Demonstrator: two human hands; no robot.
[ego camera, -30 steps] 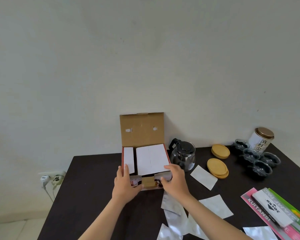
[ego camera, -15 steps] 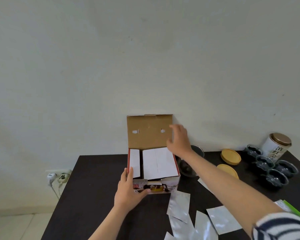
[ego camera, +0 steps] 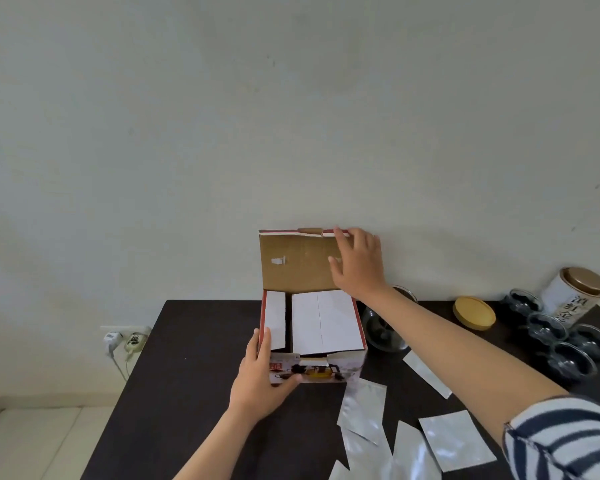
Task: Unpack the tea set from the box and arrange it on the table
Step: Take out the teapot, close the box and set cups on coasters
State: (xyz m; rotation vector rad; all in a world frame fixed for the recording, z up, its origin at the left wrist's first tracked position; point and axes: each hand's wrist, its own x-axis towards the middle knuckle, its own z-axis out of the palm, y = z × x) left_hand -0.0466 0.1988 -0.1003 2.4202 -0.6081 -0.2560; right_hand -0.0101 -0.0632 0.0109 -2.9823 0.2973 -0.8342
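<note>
The glass teapot [ego camera: 385,327] stands just right of the box [ego camera: 312,341] and is largely hidden behind the right forearm; only its lower curve and part of its rim show. The contents beneath the white inserts [ego camera: 321,322] cannot be seen; the inserts cover the box's interior, one narrow panel at left and one wide panel at right. Foil pouches [ego camera: 361,410] in front of the box are cut off by the lower frame edge.

The box sits on the dark table [ego camera: 194,358], its lid [ego camera: 297,259] standing upright at the rear. The right hand [ego camera: 359,263] grasps the lid's upper right corner, fingers over the top edge and thumb on the inner face. The left hand [ego camera: 260,382] holds the box's front left corner, fingers straight along the left wall, thumb on the printed front.

Well right of the box: a wooden lid [ego camera: 474,312], a cluster of glass cups [ego camera: 565,344], and a white canister [ego camera: 574,294].
</note>
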